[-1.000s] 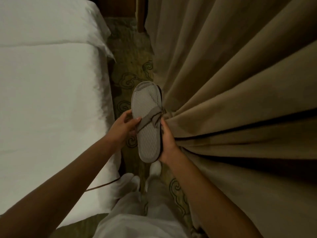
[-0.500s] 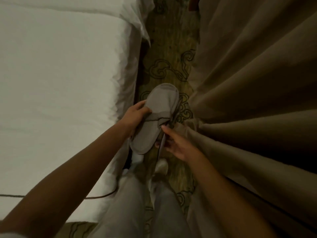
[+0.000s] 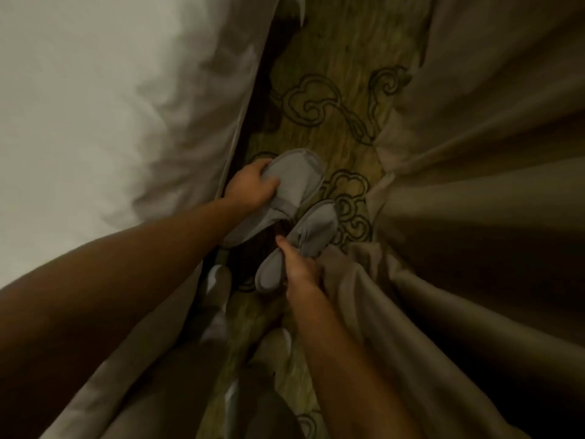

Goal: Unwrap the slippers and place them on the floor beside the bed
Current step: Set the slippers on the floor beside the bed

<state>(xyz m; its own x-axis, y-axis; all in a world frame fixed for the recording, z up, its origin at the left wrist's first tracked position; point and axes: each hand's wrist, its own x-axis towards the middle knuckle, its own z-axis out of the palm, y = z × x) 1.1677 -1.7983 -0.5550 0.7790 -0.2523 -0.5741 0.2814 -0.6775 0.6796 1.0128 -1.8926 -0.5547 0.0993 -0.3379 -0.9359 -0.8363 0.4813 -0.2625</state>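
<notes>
Two grey fabric slippers are low over the patterned carpet (image 3: 342,58), in the narrow gap between bed and curtain. My left hand (image 3: 250,188) grips the left slipper (image 3: 294,185) across its upper, toe pointing away from me. My right hand (image 3: 300,264) holds the right slipper (image 3: 311,229) by its strap, just right of and nearer than the first. The two slippers are apart. Whether their soles touch the carpet I cannot tell.
The white bed (image 3: 110,106) fills the left side, its sheet hanging to the floor. Heavy beige curtain folds (image 3: 474,201) crowd the right. My legs and white-socked feet (image 3: 218,280) stand on the carpet strip below the hands.
The stacked pair has come apart: one slipper is now in each hand. Both hands have moved down toward the carpet, and the view has dropped closer to the floor.
</notes>
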